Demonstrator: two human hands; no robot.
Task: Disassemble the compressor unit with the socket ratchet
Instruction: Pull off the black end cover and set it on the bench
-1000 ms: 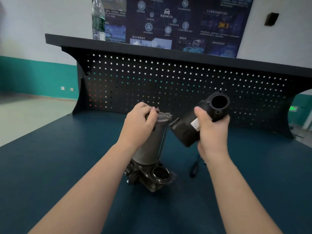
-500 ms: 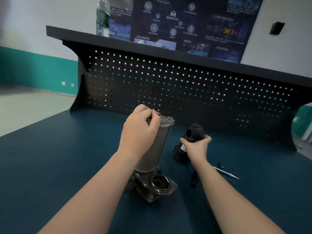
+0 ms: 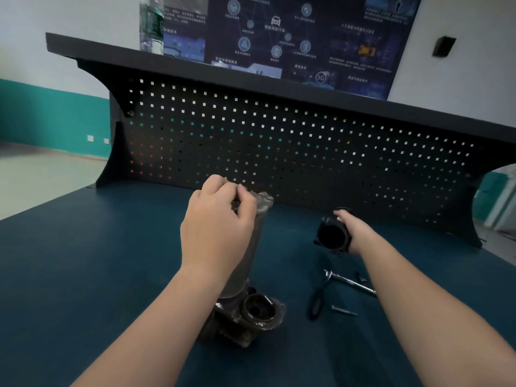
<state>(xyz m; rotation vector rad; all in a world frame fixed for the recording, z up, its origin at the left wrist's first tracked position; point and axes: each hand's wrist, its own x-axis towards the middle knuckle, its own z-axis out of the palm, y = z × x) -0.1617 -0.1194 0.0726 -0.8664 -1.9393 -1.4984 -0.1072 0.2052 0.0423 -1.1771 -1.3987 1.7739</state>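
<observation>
Left hand (image 3: 216, 229): my fingers curl round the top of the compressor (image 3: 252, 247) and grip it near its far end.
Compressor: it stands tilted on the table (image 3: 83, 261), grey cylinder leaning far and right, its dark base (image 3: 245, 319) resting on the mat near me. A round opening in the base faces up toward me.
Right hand (image 3: 358, 233): I hold the black cap (image 3: 332, 237) from its right side, fingers wrapped over its far edge. Whether it touches the table I cannot tell.
Cap: right of the compressor and apart from it, its round dark opening turned toward me.
Ratchet (image 3: 332, 283): it lies on the table near the cap, black handle pointing toward me, metal shaft running right under my right forearm.
Screw (image 3: 343, 310): loose on the table just near of the ratchet.
Pegboard (image 3: 279, 141): black, upright along the far edge of the table.
Bottle (image 3: 151, 26): on the shelf above the pegboard, far left.
</observation>
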